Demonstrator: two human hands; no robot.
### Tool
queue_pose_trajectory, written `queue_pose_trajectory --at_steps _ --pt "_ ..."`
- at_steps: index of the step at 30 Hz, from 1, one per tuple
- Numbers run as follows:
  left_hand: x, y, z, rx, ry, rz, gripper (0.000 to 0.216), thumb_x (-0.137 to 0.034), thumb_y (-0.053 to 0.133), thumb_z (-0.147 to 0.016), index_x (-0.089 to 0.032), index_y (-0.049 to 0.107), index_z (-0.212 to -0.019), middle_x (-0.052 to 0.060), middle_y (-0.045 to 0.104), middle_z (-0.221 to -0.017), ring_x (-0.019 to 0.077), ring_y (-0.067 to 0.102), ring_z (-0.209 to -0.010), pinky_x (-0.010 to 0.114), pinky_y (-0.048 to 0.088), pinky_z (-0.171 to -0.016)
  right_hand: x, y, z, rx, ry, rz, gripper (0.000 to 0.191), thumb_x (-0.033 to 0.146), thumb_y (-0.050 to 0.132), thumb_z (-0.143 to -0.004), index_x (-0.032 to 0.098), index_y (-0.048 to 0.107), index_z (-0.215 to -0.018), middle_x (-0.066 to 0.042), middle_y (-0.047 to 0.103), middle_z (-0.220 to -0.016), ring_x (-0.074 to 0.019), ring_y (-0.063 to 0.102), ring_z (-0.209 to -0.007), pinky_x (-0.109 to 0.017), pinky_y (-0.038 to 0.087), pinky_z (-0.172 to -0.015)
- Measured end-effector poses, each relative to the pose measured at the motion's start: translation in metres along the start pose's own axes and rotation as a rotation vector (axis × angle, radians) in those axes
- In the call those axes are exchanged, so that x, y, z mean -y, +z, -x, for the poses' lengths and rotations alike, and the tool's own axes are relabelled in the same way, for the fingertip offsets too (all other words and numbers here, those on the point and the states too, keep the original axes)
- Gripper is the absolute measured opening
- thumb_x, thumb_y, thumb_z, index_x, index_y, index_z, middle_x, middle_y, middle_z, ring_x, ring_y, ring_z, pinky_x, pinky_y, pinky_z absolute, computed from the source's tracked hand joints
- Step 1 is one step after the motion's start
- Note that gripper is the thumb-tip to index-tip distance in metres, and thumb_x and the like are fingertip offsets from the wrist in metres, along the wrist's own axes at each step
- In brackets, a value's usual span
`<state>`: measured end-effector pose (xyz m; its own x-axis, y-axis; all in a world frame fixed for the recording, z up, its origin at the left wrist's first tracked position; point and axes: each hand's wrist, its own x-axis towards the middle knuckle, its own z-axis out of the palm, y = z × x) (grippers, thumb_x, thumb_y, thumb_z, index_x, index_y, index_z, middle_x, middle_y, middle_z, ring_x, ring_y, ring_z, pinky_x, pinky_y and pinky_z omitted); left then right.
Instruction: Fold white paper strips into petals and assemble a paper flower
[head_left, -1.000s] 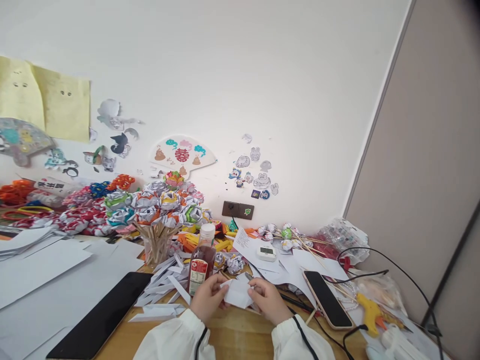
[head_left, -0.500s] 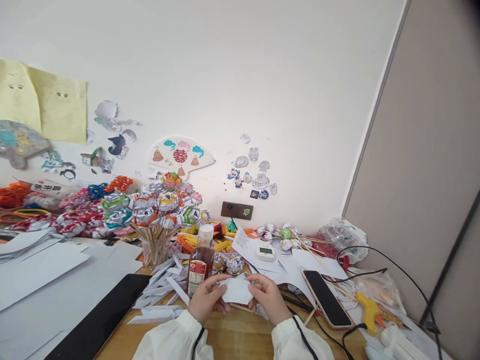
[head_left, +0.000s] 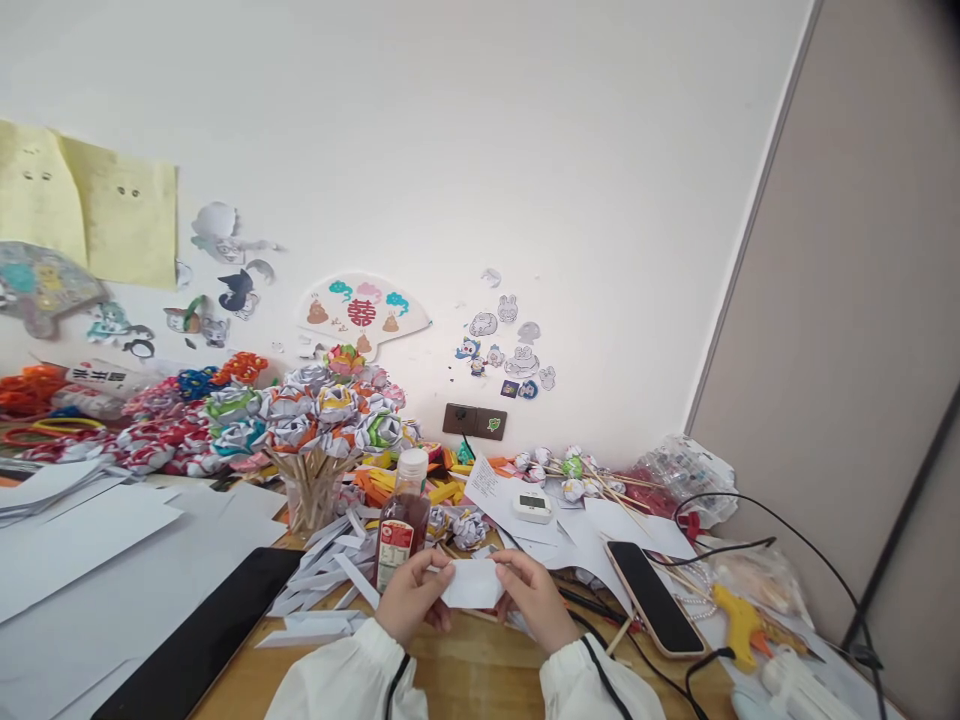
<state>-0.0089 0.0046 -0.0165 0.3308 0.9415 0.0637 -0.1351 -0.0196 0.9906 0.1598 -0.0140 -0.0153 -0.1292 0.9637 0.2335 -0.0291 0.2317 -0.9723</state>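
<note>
Between the left hand (head_left: pixel 411 597) and the right hand (head_left: pixel 538 603), each pinching one end with thumb and fingers, a small white paper (head_left: pixel 474 583) is held over the wooden table (head_left: pixel 480 675), with a capped bottle (head_left: pixel 403 520) just beyond the left hand and a phone (head_left: pixel 657 598) farther right.

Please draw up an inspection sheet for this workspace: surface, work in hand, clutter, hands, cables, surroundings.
Surface: wooden table, wood showing between the sleeves.
Work in hand: one small white paper piece; its folds are too small to judge.
Clutter: paper strips, bottle, phone, yellow glue gun, massed paper flowers.
Hands: left hand and right hand pinch the paper at opposite ends with their fingers.
Cables: black cable reaching the glue gun; a cable also runs from the wall socket.
Surroundings: white wall with a decorated fan and cutouts.
</note>
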Motion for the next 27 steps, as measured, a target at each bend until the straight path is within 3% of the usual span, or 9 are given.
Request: queue_pose_trajectory --at_steps 6,14,19,27 --pt "0.002 0.0 -0.001 0.055 -0.022 -0.016 0.041 -0.054 0.057 -0.055 -0.02 0.038 -0.068 -0.007 0.053 -0.039 0.0111 0.051 -0.029 0.017 0.033 -0.03 0.003 0.004 0.002 -0.007 -0.018 0.02 0.036 0.049 0.055 -0.065 0.016 0.055 -0.079 0.002 0.052 -0.055 -0.0095 0.048 -0.042 -0.021 0.04 -0.037" --pt "-0.007 0.0 0.004 0.017 -0.004 -0.013 0.047 -0.05 0.059 -0.055 -0.015 0.05 -0.086 -0.004 0.057 -0.043 0.0118 0.054 -0.033 0.019 0.037 -0.033 0.006 0.005 0.002 0.012 0.041 -0.078 0.04 0.047 0.062 -0.057 0.015 0.055 -0.08 0.002 0.053 -0.054 -0.0104 0.049 -0.044 -0.023 0.042 -0.04" --pt "-0.011 0.0 0.004 0.005 -0.018 0.036 0.048 -0.05 0.062 -0.051 -0.015 0.053 -0.082 -0.003 0.059 -0.046 0.012 0.054 -0.034 0.021 0.039 -0.035 0.008 0.007 0.002 -0.014 0.014 -0.082 0.04 0.047 0.063 -0.056 0.015 0.056 -0.079 0.0 0.056 -0.058 -0.0125 0.051 -0.05 -0.026 0.044 -0.043" --pt "-0.008 0.0 0.001 0.124 -0.137 0.117 0.044 -0.054 0.059 -0.052 -0.018 0.047 -0.075 -0.005 0.057 -0.046 0.0132 0.056 -0.038 0.021 0.04 -0.038 0.004 0.004 0.002 -0.028 -0.065 -0.032 0.034 0.046 0.06 -0.061 0.016 0.058 -0.076 0.001 0.054 -0.056 -0.0108 0.048 -0.046 -0.024 0.043 -0.041"
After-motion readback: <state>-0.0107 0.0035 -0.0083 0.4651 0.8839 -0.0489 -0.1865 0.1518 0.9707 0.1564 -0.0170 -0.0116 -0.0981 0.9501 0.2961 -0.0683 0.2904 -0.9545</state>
